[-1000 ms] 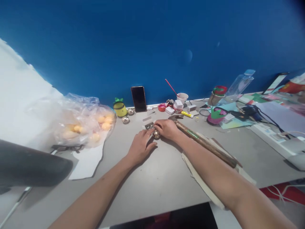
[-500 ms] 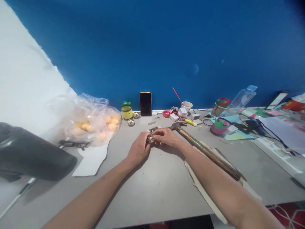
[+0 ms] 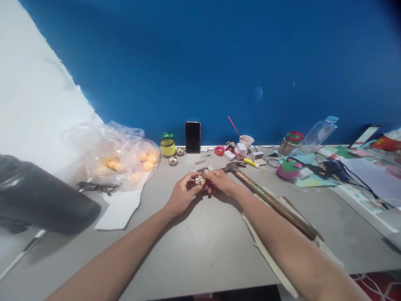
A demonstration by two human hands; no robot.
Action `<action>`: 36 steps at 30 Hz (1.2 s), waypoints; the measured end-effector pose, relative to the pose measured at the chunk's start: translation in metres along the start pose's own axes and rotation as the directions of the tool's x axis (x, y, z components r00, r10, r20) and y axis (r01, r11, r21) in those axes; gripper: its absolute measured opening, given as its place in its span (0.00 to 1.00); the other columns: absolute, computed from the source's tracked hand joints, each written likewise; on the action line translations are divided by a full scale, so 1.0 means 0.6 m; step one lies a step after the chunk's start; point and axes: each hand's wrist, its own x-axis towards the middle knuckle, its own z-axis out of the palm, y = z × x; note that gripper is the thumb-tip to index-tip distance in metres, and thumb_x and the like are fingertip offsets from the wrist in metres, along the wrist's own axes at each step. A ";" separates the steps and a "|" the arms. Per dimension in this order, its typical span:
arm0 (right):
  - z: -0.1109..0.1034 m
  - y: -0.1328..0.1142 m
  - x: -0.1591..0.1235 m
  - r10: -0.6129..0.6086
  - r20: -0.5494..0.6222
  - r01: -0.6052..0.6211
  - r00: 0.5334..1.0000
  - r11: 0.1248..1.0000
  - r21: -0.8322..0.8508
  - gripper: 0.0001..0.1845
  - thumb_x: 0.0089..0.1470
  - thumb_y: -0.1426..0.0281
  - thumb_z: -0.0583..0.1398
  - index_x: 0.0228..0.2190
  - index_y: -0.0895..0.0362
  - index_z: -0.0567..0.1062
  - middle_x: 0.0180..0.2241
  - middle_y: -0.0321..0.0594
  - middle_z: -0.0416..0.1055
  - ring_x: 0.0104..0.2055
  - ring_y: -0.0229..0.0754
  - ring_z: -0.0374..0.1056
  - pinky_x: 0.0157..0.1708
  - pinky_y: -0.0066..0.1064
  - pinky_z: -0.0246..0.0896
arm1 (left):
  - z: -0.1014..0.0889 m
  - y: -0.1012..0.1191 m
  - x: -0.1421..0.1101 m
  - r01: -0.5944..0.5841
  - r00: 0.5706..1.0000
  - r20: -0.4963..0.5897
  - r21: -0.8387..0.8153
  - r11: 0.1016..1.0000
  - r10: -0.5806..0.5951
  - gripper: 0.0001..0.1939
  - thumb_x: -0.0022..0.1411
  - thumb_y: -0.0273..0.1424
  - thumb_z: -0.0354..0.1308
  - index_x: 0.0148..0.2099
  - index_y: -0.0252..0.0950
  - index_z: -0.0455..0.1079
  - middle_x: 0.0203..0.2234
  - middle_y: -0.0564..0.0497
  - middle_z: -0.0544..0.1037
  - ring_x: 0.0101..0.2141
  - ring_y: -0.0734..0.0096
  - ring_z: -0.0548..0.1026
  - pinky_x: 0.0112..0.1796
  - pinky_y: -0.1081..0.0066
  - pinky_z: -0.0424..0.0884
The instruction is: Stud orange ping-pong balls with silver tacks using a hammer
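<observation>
A small shiny ball [image 3: 199, 179], covered in gold, white and dark speckles, is held between both hands above the desk. My left hand [image 3: 182, 195] grips it from the left, thumb below and fingers over the top. My right hand [image 3: 221, 182] is closed against its right side, fingertips pressed to it; part of the ball is hidden there. Just behind the hands lies a small dark patterned piece [image 3: 203, 169], mostly covered by them. Two similar shiny balls rest farther back, one in front [image 3: 173, 160] and one behind [image 3: 180, 151].
A hammer [image 3: 269, 198] lies on a pale board [image 3: 266, 259] under my right forearm. At left are a bag of orange balls [image 3: 112, 163], glasses [image 3: 97, 187] and a dark cylinder [image 3: 46, 196]. A phone [image 3: 192, 137] leans on the blue wall; a cup [image 3: 246, 141] stands nearby.
The ball has turned and shifted slightly right between my fingers. My left thumb has moved below it, and the left fingers have opened around its top. The view has shifted slightly.
</observation>
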 end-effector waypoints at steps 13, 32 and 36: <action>-0.020 0.004 -0.002 -0.009 0.049 0.004 0.999 0.996 0.086 0.23 0.48 0.56 0.73 0.40 0.58 0.83 0.30 0.40 0.79 0.28 0.36 0.72 0.24 0.23 0.62 | -0.005 0.002 0.002 0.046 0.998 -0.028 -0.112 0.993 -0.050 0.28 0.54 0.40 0.72 0.56 0.36 0.77 0.38 0.46 0.83 0.37 0.63 0.80 0.39 0.62 0.78; -0.039 0.011 0.022 -0.461 -0.497 0.161 0.735 0.831 -0.533 0.07 0.55 0.67 0.61 0.30 0.55 0.79 0.32 0.38 0.79 0.33 0.42 0.72 0.37 0.33 0.65 | -0.023 -0.021 0.026 0.037 0.943 -0.326 -0.077 0.996 -0.060 0.21 0.53 0.40 0.69 0.47 0.36 0.73 0.32 0.51 0.80 0.30 0.69 0.76 0.34 0.68 0.70; -0.019 0.006 0.026 -0.541 -0.282 0.105 0.792 0.576 -0.811 0.07 0.60 0.70 0.61 0.33 0.54 0.81 0.38 0.41 0.79 0.42 0.45 0.71 0.42 0.33 0.61 | -0.019 -0.016 0.024 0.036 0.954 -0.295 -0.040 0.999 -0.046 0.18 0.52 0.38 0.68 0.44 0.36 0.75 0.28 0.52 0.78 0.28 0.70 0.73 0.33 0.68 0.69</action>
